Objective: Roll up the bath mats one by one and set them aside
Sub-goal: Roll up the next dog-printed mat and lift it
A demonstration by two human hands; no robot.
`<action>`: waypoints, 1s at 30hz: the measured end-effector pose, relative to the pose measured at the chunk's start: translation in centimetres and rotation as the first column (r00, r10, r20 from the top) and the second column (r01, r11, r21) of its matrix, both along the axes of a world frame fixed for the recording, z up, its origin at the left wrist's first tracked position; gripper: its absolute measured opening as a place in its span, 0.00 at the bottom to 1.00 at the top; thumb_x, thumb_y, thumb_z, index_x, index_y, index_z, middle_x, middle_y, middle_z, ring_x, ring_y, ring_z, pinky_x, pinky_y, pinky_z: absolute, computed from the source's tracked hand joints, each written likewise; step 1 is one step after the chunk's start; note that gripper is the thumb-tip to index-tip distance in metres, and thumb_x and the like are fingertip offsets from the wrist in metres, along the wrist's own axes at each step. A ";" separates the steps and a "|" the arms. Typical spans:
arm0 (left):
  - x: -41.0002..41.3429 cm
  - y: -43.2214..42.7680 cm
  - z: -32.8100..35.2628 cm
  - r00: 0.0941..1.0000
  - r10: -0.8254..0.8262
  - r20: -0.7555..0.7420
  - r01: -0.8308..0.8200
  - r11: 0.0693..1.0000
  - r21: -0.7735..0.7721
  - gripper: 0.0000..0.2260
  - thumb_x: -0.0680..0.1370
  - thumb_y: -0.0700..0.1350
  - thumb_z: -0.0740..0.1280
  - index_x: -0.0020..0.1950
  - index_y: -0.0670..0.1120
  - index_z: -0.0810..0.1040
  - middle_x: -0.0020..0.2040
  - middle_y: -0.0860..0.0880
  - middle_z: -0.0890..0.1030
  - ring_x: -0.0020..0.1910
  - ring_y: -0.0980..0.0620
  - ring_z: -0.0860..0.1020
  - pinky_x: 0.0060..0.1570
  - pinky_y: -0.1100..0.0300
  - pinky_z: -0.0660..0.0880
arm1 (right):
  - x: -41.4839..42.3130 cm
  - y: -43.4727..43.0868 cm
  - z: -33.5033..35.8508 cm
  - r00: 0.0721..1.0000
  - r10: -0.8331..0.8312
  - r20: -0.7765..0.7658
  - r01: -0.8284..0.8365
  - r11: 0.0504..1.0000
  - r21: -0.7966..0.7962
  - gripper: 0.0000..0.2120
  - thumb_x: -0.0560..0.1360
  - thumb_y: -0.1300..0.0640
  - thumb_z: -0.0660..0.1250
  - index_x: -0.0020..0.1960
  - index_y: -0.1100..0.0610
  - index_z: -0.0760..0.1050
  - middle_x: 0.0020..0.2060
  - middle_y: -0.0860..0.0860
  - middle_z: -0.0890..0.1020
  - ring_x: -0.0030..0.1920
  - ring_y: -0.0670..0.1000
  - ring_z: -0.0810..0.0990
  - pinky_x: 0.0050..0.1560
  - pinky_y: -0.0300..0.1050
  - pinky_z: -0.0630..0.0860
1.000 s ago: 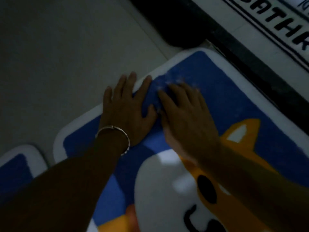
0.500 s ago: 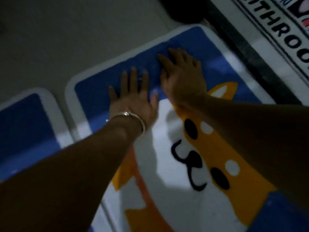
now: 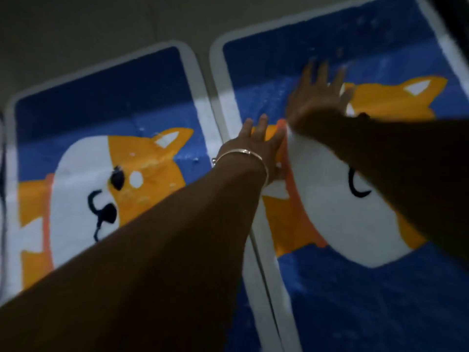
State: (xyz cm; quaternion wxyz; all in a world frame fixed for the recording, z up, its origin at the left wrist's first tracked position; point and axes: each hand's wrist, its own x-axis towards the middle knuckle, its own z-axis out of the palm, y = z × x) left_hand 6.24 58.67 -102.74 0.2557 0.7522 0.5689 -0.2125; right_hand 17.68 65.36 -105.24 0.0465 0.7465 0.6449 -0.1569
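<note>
On the right bath mat (image 3: 355, 301), toward its far end, both hands are laid out, and neither is easy to read in full. The right hand (image 3: 314, 100) is smeared by blur, so its fingertips fade into the blue pile, and it cannot be told whether the palm presses down or only skims the surface. The left hand (image 3: 256, 146) is sharper, but its palm side is turned away and the wrist hides its heel.

Both hands are wide open and hold nothing. The left hand's fingers are straight and close together, lying flat on an orange patch of the print just inside the mat's pale left border. The right hand's fingers are spread and point away from the person, over the blue ground beside the dog's orange ear.

Both forearms reach forward from the lower edge of the view. The left one crosses diagonally from the lower left, with a thin metal bracelet (image 3: 243, 154) at the wrist. The right one comes in from the right edge, very dark, and covers much of the dog's face.

The right bath mat lies unrolled and flat on the floor (image 3: 76, 21), cut off at the right and the bottom. The left bath mat (image 3: 101, 97), with the same dog print, lies flat just beside it, edges nearly touching, partly hidden under the left forearm.
</note>
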 end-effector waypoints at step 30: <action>-37.4 -28.7 6.2 0.817 0.526 -0.234 -0.528 0.847 0.060 0.33 0.80 0.58 0.56 0.78 0.51 0.42 0.78 0.43 0.51 0.75 0.43 0.55 0.72 0.52 0.56 | -33.9 -26.5 6.7 0.529 0.806 -0.266 -0.849 0.507 -0.151 0.30 0.81 0.43 0.53 0.77 0.55 0.48 0.76 0.56 0.53 0.76 0.58 0.50 0.74 0.56 0.53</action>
